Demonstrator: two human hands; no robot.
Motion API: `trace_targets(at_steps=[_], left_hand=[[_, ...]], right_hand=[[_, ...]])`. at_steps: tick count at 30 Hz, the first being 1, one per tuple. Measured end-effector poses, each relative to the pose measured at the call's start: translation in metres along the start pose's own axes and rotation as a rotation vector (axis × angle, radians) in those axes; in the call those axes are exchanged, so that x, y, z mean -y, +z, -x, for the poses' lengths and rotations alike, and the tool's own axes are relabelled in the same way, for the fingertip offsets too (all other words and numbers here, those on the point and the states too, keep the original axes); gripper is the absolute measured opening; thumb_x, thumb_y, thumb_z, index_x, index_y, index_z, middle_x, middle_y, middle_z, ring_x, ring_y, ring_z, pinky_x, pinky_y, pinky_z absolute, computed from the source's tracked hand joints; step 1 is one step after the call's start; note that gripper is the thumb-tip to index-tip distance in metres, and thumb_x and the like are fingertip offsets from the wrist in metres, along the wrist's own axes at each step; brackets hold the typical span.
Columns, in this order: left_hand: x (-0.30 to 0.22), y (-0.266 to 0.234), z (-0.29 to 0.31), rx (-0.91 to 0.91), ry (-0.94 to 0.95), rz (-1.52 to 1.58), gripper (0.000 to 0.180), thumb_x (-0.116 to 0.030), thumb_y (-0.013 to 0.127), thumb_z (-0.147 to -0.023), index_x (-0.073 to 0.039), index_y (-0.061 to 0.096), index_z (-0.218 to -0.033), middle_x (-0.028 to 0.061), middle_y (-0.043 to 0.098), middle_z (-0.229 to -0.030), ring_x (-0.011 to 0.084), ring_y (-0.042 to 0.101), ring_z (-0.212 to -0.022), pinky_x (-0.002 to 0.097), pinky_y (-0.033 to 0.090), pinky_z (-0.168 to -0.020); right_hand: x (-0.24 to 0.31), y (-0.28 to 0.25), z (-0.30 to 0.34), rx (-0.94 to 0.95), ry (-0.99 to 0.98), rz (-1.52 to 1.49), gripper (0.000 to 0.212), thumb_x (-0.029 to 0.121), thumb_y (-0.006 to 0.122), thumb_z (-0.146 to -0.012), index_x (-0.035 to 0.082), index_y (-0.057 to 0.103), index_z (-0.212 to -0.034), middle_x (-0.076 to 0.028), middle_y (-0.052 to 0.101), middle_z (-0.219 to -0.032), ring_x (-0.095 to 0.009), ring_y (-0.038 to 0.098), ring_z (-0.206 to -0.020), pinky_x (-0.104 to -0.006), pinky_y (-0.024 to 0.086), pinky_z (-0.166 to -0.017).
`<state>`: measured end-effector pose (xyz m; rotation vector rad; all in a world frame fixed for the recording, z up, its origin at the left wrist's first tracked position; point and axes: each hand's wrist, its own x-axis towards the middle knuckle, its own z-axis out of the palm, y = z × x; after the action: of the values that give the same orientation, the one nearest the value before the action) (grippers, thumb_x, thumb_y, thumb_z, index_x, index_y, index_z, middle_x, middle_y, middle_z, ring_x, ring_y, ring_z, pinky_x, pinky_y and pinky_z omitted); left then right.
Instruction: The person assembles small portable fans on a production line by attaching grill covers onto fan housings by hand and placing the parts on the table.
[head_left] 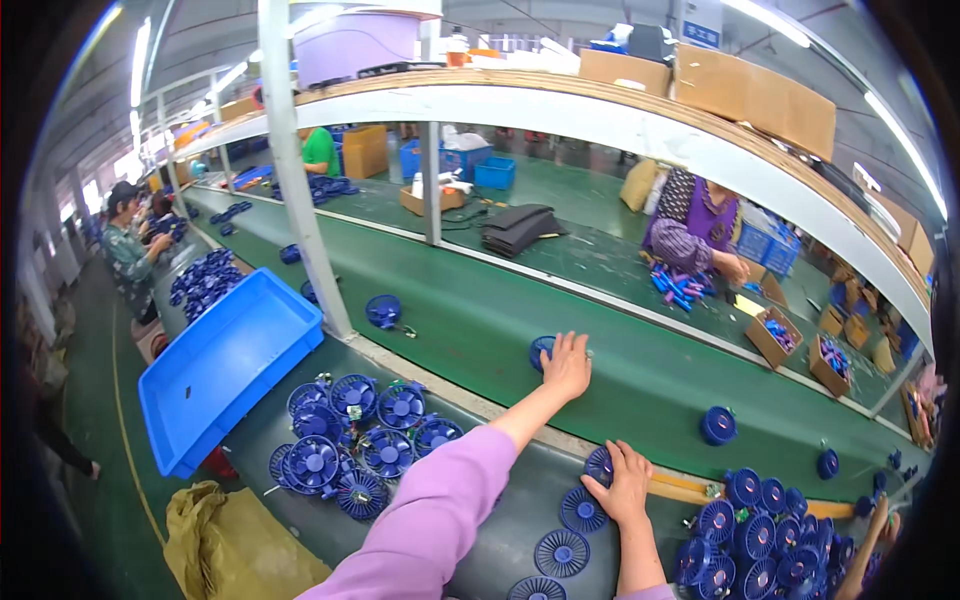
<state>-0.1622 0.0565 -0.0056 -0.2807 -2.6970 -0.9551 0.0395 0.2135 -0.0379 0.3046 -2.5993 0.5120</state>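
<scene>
A fan (pixel 540 352) lies just left of the left hand (pixel 568 368), a grille (pixel 598 466) beside the right hand (pixel 625 487); both grips are unclear.

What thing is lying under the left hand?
A round blue fan piece partly shows there, on the green belt; the rest, covered by the left hand, cannot be seen.

Bright white light comes from tubes (pixel 767 22) above the shelf (pixel 600 106); glare washes out patches left of it; fisheye distortion arches the shelf, corners beyond it fall black, the room behind looks soft
</scene>
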Motion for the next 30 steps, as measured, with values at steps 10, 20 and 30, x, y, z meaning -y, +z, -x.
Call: trace_targets(at_steps=[10,20,30], left_hand=[[0.021,0.011,-0.024,0.095,-0.084,-0.281,0.033,-0.025,0.066,-0.085,-0.011,0.064,-0.115,0.014,0.056,-0.129,0.0344,0.05,-0.122,0.052,0.045,-0.095],[0.036,0.001,0.038,0.059,0.09,0.207,0.027,-0.029,0.061,-0.092,-0.003,0.057,-0.101,0.0212,0.069,-0.089,0.0391,0.067,-0.083,0.0475,0.052,-0.074],[0.022,0.034,0.079,0.209,-0.156,0.749,0.03,-0.029,0.056,-0.098,-0.001,0.064,-0.1,0.0092,0.065,-0.083,0.0141,0.059,-0.08,0.0317,0.047,-0.074]], right_hand=[[0.003,-0.006,0.007,0.029,0.016,-0.026,0.08,0.039,0.084,-0.061,0.007,0.056,-0.129,-0.017,0.053,-0.13,-0.038,0.049,-0.116,-0.0505,0.031,-0.104],[-0.005,0.005,-0.002,-0.001,-0.01,-0.045,0.076,0.054,0.076,-0.07,0.012,0.057,-0.13,-0.015,0.054,-0.129,-0.035,0.051,-0.116,-0.0487,0.035,-0.102],[-0.005,-0.004,0.006,0.045,0.081,-0.087,0.072,0.053,0.073,-0.076,0.011,0.054,-0.132,-0.017,0.049,-0.135,-0.036,0.046,-0.125,-0.0531,0.027,-0.11]])
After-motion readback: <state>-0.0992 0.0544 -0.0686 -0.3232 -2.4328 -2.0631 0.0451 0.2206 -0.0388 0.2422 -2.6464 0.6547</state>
